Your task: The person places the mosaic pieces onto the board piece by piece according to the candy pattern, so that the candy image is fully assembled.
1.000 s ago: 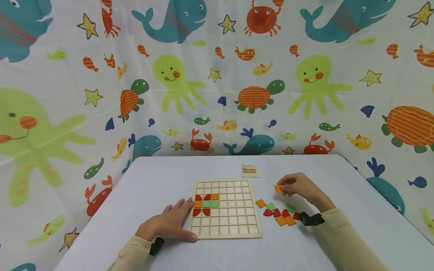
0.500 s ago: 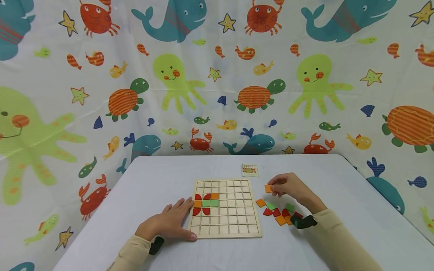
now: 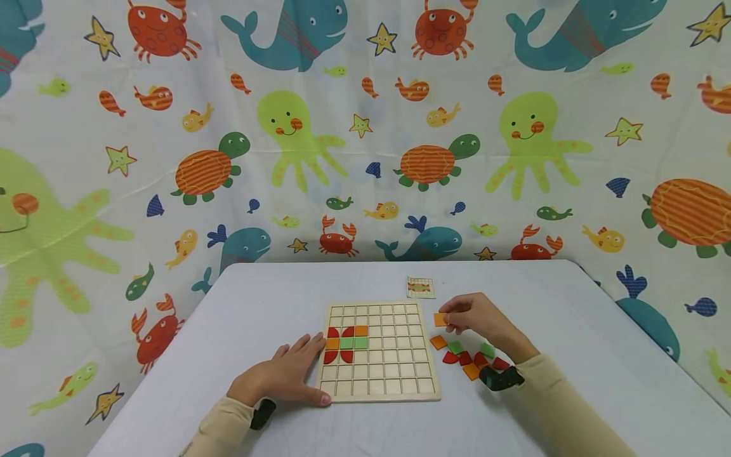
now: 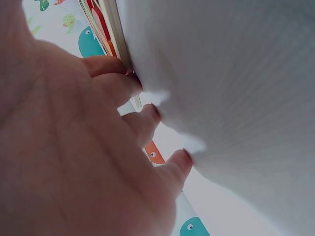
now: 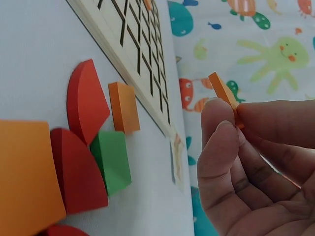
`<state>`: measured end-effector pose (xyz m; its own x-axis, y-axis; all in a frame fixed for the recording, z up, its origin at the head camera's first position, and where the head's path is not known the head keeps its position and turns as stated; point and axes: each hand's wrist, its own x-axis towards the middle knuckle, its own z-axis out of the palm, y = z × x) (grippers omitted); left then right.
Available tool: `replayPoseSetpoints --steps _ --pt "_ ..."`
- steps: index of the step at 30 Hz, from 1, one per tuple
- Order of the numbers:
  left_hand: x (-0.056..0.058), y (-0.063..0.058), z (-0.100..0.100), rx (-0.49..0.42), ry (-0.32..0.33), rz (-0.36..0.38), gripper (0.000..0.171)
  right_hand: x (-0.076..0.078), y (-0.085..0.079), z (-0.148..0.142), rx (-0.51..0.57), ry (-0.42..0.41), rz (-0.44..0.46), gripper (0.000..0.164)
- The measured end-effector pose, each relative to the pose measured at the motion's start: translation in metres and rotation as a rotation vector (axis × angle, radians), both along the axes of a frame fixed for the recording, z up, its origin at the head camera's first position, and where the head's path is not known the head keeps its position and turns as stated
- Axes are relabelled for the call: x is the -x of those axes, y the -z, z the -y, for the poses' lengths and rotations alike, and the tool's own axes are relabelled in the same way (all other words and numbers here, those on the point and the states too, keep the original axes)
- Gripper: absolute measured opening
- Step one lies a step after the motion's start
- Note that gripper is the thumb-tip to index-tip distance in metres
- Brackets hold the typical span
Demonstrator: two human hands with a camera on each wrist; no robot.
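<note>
My left hand [image 3: 285, 374] lies flat with fingers spread at the left side of a square wooden grid board [image 3: 394, 368], fingertips and thumb right at its edge. On the board's left part sit red petal-shaped pieces [image 3: 346, 357], orange squares [image 3: 361, 331] and two green squares [image 3: 354, 343]. My right hand [image 3: 482, 320] pinches an orange square tile [image 5: 225, 91] between thumb and fingers, held above the table to the right of the board. Below that hand lies a loose pile of red [image 5: 81, 172], green [image 5: 113, 160] and orange [image 5: 124, 107] pieces.
A small pattern card [image 3: 421, 287] lies behind the board on the white table [image 3: 285, 285]. A curtain [image 3: 365, 139] printed with sea animals hangs behind the table. Dark bands [image 3: 501, 378] sit on both wrists.
My right hand has moved left toward the board, carrying the orange tile. My left hand stays in place at the board's edge.
</note>
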<state>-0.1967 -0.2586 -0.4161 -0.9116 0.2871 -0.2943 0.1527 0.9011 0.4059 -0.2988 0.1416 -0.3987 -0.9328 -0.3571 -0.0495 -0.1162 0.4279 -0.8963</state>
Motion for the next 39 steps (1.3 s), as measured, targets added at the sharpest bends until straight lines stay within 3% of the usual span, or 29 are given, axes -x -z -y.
replayPoseSetpoints --steps 20,39 --pt "0.0 0.0 0.0 0.006 0.003 -0.001 0.119 -0.011 -0.005 0.033 0.043 -0.071 0.017 0.019" --pt "0.0 0.001 0.002 -0.027 0.006 0.013 0.121 -0.02 -0.003 0.087 0.121 -0.244 -0.014 0.014"
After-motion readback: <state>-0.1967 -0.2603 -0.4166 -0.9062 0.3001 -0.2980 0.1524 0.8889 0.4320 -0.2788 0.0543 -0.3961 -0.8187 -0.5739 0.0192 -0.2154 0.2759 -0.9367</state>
